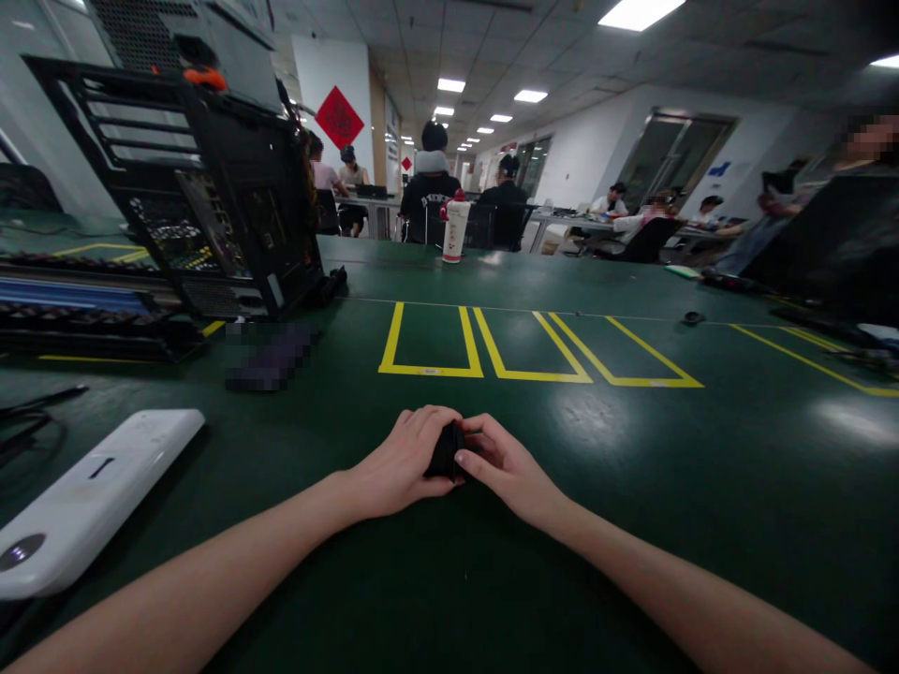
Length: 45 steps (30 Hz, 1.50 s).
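Note:
A small black object is between my two hands at the centre, low over the green table. My left hand wraps round its left side, with the fingers over the top and the thumb below. From the right, my right hand grips its edge between thumb and fingers. The hands hide most of the object, so its full shape does not show.
Yellow tape outlines lie beyond my hands. An open black computer case and a white device are at the left. A white cup stands at the back edge; people sit behind.

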Available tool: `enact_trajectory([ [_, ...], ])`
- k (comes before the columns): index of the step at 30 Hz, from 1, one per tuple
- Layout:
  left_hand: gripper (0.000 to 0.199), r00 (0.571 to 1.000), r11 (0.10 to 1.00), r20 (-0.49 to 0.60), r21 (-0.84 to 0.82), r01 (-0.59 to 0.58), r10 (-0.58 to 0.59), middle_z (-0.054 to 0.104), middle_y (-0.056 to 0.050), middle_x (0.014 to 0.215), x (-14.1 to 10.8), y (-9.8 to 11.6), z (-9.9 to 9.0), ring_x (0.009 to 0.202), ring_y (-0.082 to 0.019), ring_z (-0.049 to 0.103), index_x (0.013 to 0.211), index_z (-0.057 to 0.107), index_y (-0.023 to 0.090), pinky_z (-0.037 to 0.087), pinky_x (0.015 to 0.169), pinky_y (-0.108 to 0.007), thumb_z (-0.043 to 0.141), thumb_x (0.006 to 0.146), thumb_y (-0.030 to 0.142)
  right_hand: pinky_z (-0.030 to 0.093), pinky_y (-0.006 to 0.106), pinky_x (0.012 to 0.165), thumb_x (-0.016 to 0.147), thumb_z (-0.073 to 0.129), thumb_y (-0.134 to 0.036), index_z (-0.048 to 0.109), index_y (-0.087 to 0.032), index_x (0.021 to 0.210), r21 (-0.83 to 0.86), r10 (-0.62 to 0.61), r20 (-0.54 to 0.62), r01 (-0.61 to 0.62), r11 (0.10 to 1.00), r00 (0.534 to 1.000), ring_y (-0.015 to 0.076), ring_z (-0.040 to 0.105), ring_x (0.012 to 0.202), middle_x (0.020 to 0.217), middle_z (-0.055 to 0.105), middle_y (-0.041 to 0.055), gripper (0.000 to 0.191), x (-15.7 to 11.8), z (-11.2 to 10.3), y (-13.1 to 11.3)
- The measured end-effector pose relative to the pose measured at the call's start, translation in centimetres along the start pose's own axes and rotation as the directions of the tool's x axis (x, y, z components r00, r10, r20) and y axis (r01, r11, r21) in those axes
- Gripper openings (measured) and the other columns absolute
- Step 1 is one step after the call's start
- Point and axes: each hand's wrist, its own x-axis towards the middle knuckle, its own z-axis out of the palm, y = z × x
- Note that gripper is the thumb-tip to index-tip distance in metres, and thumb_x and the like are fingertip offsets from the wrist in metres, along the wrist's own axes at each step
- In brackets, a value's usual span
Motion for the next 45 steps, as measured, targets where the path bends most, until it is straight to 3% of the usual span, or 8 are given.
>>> enact_trajectory([
  [4,0.058,1.0,1.0,0.008,0.008,-0.006,0.006,0.046,-0.01,0.121,-0.09,0.05,-0.28,0.108,-0.026,0.046,0.122,0.03,0.021,0.039,0.09,-0.042,0.066,0.077,0.02,0.05,0.035,0.082,0.082,0.06,-0.024,0.048,-0.022,0.101,0.031,-0.037,0.032,0.036,0.999,0.999,0.0183,0.056,0.099,0.108,0.054,0.0031,0.022,-0.19,0.0,-0.22],
  [9,0.058,1.0,1.0,0.017,0.013,-0.012,0.012,0.045,-0.01,0.122,-0.11,0.07,-0.38,0.111,-0.026,0.045,0.123,0.03,0.02,0.038,0.092,-0.041,0.066,0.078,0.023,0.052,0.034,0.074,0.085,0.056,-0.029,0.049,-0.022,0.098,0.074,0.021,0.001,-0.021,0.997,1.0,0.0191,0.058,0.094,0.1,0.056,0.0029,0.016,0.14,0.08,-0.12],
  [14,0.061,0.999,0.999,-0.028,0.03,-0.018,0.019,0.046,-0.011,0.121,-0.08,-0.42,0.25,0.108,-0.027,0.046,0.123,0.029,0.02,0.038,0.09,-0.042,0.069,0.076,0.023,0.05,0.036,0.082,0.084,0.056,-0.029,0.048,-0.022,0.108,0.013,0.024,-0.048,-0.024,1.0,0.999,0.0209,0.055,0.103,0.109,0.054,0.0055,0.026,0.26,0.09,0.3],
  [20,0.058,1.0,1.0,-0.005,0.001,-0.006,0.006,0.048,-0.009,0.118,-0.09,-0.16,-0.15,0.106,-0.025,0.047,0.123,0.031,0.02,0.04,0.089,-0.04,0.066,0.077,0.02,0.049,0.036,0.085,0.081,0.062,-0.024,0.048,-0.023,0.102,0.064,-0.038,0.039,0.036,0.997,0.998,0.0186,0.057,0.1,0.105,0.054,0.0025,0.025,-0.1,-0.04,-0.08],
  [24,0.058,1.0,1.0,-0.002,0.005,0.01,-0.01,0.047,-0.01,0.12,-0.05,0.04,-0.34,0.107,-0.025,0.047,0.123,0.032,0.019,0.04,0.09,-0.04,0.067,0.077,0.024,0.052,0.035,0.078,0.084,0.057,-0.027,0.047,-0.022,0.098,0.074,0.014,0.008,-0.015,0.997,1.0,0.0187,0.058,0.097,0.102,0.055,0.003,0.018,0.04,-0.02,-0.34],
  [31,0.057,1.0,1.0,-0.002,-0.012,0.001,-0.001,0.047,-0.01,0.12,-0.15,-0.01,-0.3,0.106,-0.025,0.049,0.124,0.031,0.021,0.04,0.089,-0.041,0.065,0.078,0.023,0.049,0.038,0.085,0.083,0.057,-0.027,0.047,-0.02,0.107,0.022,0.057,-0.006,-0.057,0.998,0.998,0.021,0.053,0.106,0.111,0.053,0.0059,0.026,0.1,0.03,-0.37],
  [38,0.058,1.0,0.999,0.009,-0.035,0.01,-0.009,0.046,-0.01,0.12,-0.07,0.03,-0.43,0.106,-0.026,0.048,0.123,0.03,0.021,0.039,0.089,-0.042,0.066,0.077,0.02,0.047,0.038,0.089,0.081,0.06,-0.024,0.047,-0.023,0.103,0.002,-0.04,0.024,0.04,0.999,0.999,0.0195,0.053,0.106,0.108,0.052,0.0036,0.026,-0.17,-0.13,-0.23],
  [45,0.056,1.0,0.999,-0.002,-0.022,0.023,-0.023,0.047,-0.01,0.118,0.09,0.11,-0.31,0.104,-0.026,0.048,0.122,0.031,0.021,0.04,0.087,-0.042,0.066,0.078,0.023,0.048,0.038,0.086,0.083,0.058,-0.029,0.047,-0.022,0.104,0.041,0.03,-0.026,-0.029,0.999,0.999,0.0208,0.054,0.105,0.107,0.055,0.005,0.025,0.21,-0.02,-0.21],
])
